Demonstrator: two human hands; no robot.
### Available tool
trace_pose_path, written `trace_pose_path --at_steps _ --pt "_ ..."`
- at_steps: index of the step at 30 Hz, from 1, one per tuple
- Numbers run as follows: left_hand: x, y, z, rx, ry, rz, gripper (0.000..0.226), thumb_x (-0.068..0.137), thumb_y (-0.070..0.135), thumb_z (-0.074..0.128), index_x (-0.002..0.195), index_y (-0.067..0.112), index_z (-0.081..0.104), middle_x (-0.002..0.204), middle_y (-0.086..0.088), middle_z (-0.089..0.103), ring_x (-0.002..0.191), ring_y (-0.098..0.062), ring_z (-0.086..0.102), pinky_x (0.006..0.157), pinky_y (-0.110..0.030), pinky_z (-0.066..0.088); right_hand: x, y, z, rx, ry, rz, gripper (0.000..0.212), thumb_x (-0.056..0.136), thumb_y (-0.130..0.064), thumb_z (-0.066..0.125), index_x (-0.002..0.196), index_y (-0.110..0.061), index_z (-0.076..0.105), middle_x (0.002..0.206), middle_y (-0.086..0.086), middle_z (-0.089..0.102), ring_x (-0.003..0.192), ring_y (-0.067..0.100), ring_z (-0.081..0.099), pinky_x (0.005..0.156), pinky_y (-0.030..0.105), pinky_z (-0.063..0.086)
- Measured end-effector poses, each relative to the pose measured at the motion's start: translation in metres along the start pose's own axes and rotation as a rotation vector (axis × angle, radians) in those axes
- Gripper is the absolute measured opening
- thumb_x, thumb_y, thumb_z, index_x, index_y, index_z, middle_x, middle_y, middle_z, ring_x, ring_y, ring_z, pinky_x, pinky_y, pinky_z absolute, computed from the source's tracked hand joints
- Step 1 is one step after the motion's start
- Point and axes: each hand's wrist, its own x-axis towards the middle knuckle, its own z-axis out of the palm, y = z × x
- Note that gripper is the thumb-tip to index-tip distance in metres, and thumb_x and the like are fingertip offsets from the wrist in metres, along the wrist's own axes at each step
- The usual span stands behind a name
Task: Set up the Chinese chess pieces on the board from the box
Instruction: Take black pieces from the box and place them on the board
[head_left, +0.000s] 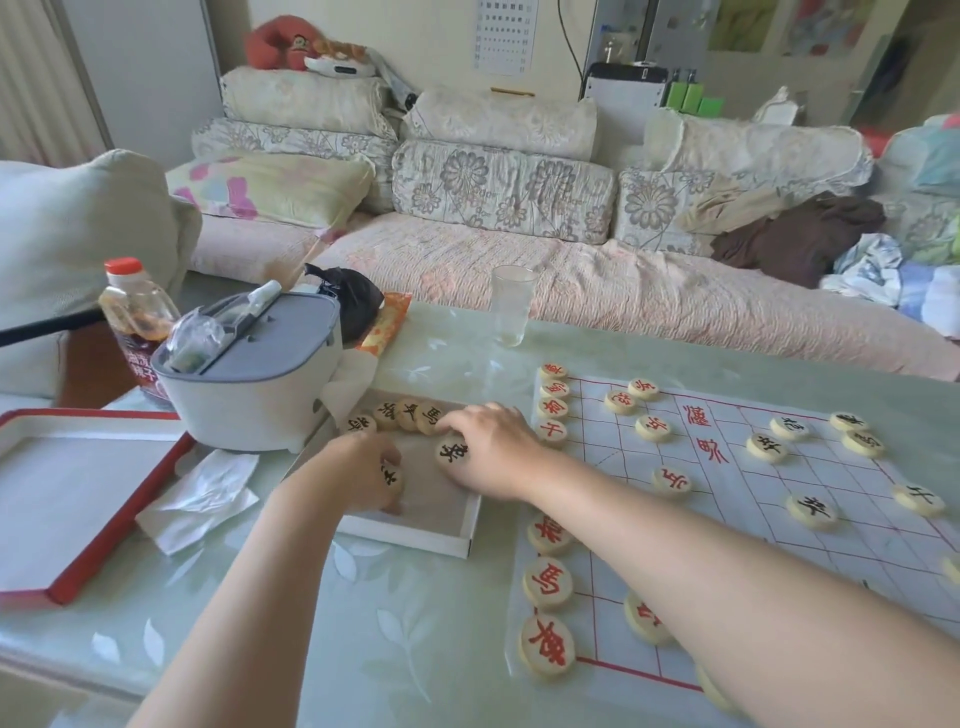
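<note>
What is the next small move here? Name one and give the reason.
Likely lift the right hand with the black-lettered piece it pinches and carry it to the board's side away from the box, where other black pieces stand. Red pieces line the edge beside the box, four more wait in it, and the left hand grips another piece.

Glossy glass tabletop (426, 644); matt wooden pieces (548, 647).

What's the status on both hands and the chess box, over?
Left hand grips a black piece in the box. Right hand pinches a second black piece there. Row of pieces along its far wall. Nothing blocks the board.
</note>
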Motion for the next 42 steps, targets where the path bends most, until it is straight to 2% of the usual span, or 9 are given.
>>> trace_pose_path --at_steps 6,11,16,21,26,29,32,37,42 --pt "0.003 0.017 0.003 -0.038 0.163 0.029 0.053 0.075 0.043 0.072 0.123 0.024 0.059 0.122 -0.002 0.059 0.109 -0.022 0.055 0.084 -0.027 0.043 -0.022 0.015 -0.021 0.186 0.127 0.003 0.057 0.081 -0.028 0.076 0.134 -0.02 0.057 0.126 0.003 0.059 0.114 0.021 0.057 0.097 0.028 0.042" --pt "-0.004 0.061 0.0 -0.273 0.328 0.184 0.049 0.074 0.03 0.078 0.12 0.021 0.063 0.111 -0.002 0.052 0.097 -0.019 0.051 0.08 -0.025 0.038 -0.055 0.047 -0.04 0.199 0.172 0.057 0.052 0.085 -0.031 0.074 0.133 -0.017 0.058 0.127 0.001 0.056 0.116 0.017 0.055 0.093 0.024 0.039" --pt "-0.009 0.111 0.017 -0.323 0.301 0.342 0.046 0.078 0.029 0.076 0.12 0.023 0.061 0.119 -0.001 0.05 0.092 -0.017 0.052 0.079 -0.023 0.038 -0.1 0.091 -0.06 0.144 0.187 0.174 0.049 0.088 -0.038 0.071 0.132 -0.018 0.059 0.128 0.0 0.054 0.118 0.018 0.053 0.093 0.024 0.037" --pt "-0.016 0.155 0.035 -0.368 0.252 0.407 0.047 0.076 0.031 0.077 0.12 0.026 0.061 0.108 0.005 0.055 0.092 -0.016 0.058 0.071 -0.021 0.042 -0.155 0.139 -0.076 0.167 0.218 0.34 0.047 0.088 -0.044 0.068 0.13 -0.024 0.06 0.126 -0.003 0.053 0.118 0.016 0.052 0.097 0.028 0.04" --pt "-0.033 0.205 0.061 -0.415 0.208 0.431 0.055 0.076 0.04 0.075 0.124 0.035 0.048 0.112 0.016 0.056 0.085 -0.003 0.059 0.064 -0.017 0.045 -0.216 0.188 -0.096 0.19 0.264 0.461 0.037 0.088 -0.042 0.067 0.122 -0.026 0.064 0.119 -0.005 0.057 0.112 0.015 0.056 0.096 0.03 0.044" --pt "-0.045 0.244 0.076 -0.435 0.189 0.465 0.05 0.079 0.042 0.072 0.121 0.037 0.046 0.11 0.019 0.056 0.087 0.004 0.057 0.059 -0.019 0.046 -0.256 0.217 -0.109 0.216 0.316 0.524 0.046 0.09 -0.036 0.067 0.133 -0.026 0.057 0.125 -0.008 0.053 0.114 0.012 0.054 0.092 0.023 0.038" --pt "-0.053 0.286 0.092 -0.504 0.165 0.502 0.043 0.08 0.036 0.073 0.118 0.03 0.054 0.11 0.012 0.058 0.09 0.001 0.057 0.066 -0.018 0.046 -0.294 0.243 -0.113 0.282 0.329 0.616 0.054 0.087 -0.035 0.071 0.137 -0.029 0.051 0.121 -0.009 0.052 0.102 0.01 0.053 0.087 0.022 0.035" --pt "-0.067 0.354 0.112 -0.503 0.088 0.602 0.039 0.079 0.038 0.071 0.114 0.032 0.055 0.11 0.013 0.055 0.092 -0.004 0.058 0.06 -0.018 0.048 -0.348 0.28 -0.116 0.378 0.398 0.748 0.038 0.079 -0.034 0.079 0.112 -0.029 0.062 0.113 -0.011 0.063 0.1 0.011 0.062 0.09 0.028 0.047" --pt "-0.077 0.399 0.119 -0.47 0.031 0.594 0.039 0.081 0.038 0.068 0.118 0.031 0.056 0.115 0.012 0.057 0.09 -0.008 0.06 0.061 -0.014 0.045 -0.384 0.291 -0.113 0.273 0.369 0.813 0.031 0.076 -0.054 0.075 0.085 -0.028 0.061 0.094 -0.016 0.065 0.092 0.008 0.061 0.075 0.025 0.045"
